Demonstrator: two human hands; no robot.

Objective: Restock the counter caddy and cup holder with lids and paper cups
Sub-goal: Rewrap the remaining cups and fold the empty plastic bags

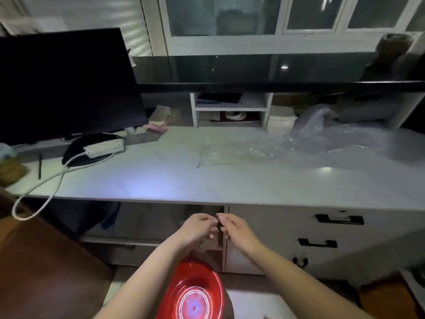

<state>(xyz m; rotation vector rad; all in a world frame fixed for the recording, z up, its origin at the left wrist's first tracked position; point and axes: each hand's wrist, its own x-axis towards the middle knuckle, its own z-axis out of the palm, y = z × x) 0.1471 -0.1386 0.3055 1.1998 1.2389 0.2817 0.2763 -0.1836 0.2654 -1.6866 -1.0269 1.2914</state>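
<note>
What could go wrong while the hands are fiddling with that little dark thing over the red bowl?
1. The small dark item, pinched between the left hand and right hand, might slip and drop toward the red bowl on the floor.
2. The white cable loops off the counter edge; a snag could drag the power strip down.

No readable text, label, brand or number on any surface in the dim, blurred view.
</note>
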